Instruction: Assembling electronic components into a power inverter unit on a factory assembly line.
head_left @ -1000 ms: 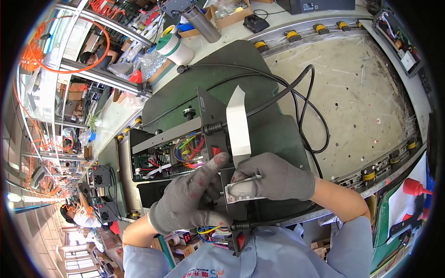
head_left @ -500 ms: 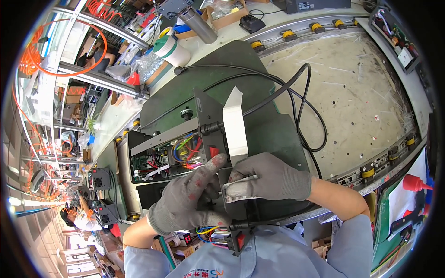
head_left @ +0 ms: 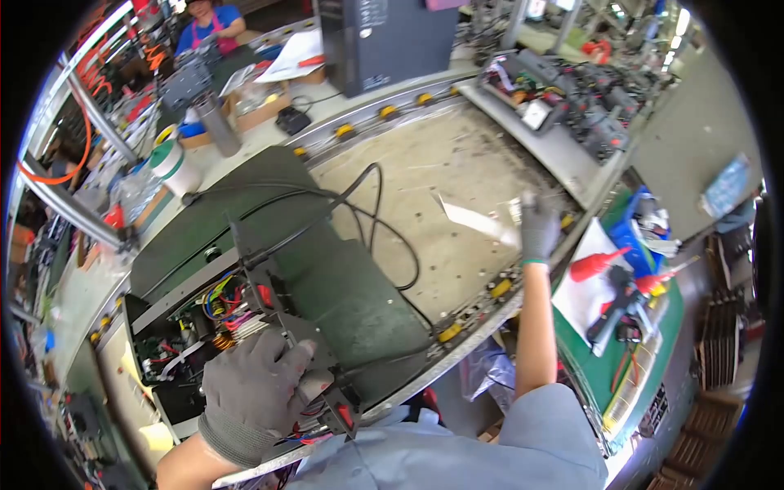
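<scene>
My gloved left hand [head_left: 253, 384] rests on the near side of an open black metal electronics case [head_left: 184, 294], fingers curled over its front panel. Coloured wires, a circuit board and a red switch [head_left: 264, 296] show in the case. Out to the right, over the pale worktop, my gloved right hand [head_left: 539, 229] is blurred by motion. A white paper strip [head_left: 474, 219] trails from it to the left, and its fingers appear closed on it. Their exact grip is smeared. A black power cable [head_left: 418, 265] loops from the case across the dark green mat [head_left: 359, 310].
Yellow rollers [head_left: 389, 111] line the worktop edges. A green-topped side table [head_left: 637, 351] at right carries red-nozzled bottles [head_left: 594, 265], tools and a blue bin [head_left: 637, 237]. Circuit assemblies [head_left: 531, 98] stand at far right, a dark cabinet [head_left: 384, 41] at the back. Another person [head_left: 211, 28] sits far left.
My right hand has swung from the case out to the right with the white strip. My left hand has stayed at the case. The view has turned to the right.
</scene>
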A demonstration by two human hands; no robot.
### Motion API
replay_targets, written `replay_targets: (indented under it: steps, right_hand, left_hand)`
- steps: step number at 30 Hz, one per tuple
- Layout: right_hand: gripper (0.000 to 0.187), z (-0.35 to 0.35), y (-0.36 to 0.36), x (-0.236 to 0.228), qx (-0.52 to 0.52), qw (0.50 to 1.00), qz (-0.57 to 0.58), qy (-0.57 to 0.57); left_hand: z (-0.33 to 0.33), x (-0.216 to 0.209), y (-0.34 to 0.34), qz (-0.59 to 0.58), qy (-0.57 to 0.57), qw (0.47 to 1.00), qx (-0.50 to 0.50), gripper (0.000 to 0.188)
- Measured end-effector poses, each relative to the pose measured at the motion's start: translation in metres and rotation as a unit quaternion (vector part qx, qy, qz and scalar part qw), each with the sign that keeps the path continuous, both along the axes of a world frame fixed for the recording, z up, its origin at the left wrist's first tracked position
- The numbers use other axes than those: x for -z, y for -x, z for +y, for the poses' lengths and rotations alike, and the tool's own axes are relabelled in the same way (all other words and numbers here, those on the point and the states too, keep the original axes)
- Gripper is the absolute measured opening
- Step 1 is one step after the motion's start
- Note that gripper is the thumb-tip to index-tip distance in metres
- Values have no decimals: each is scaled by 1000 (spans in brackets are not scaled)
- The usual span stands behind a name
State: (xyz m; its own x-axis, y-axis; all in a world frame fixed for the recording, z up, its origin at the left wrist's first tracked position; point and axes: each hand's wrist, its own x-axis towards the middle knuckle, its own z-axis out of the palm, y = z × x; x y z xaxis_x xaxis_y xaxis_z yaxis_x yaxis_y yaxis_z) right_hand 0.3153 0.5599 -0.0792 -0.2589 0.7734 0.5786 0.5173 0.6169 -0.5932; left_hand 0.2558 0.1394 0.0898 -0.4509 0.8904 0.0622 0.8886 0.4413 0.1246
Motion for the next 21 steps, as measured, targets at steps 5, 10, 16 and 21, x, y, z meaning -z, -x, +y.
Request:
replay_targets:
  steps: [5, 10, 16, 21]
  right_hand:
    - [37, -3, 3, 87, -98, 975, -174, 95]
    - [57, -51, -87, 8, 59, 984, 80, -148]
    - [94, 7, -164, 29, 276, 961, 4, -8]
    - [71, 51, -138, 46, 203, 960, 88, 171]
  left_hand:
    - [16, 3, -3, 78, 26, 997, 8, 44]
    - [-7, -12, 3, 61, -76, 995, 24, 57]
    - [-113, 10, 72, -66, -317, 939, -117, 61]
    - [-230, 88, 117, 72, -364, 900, -230, 69]
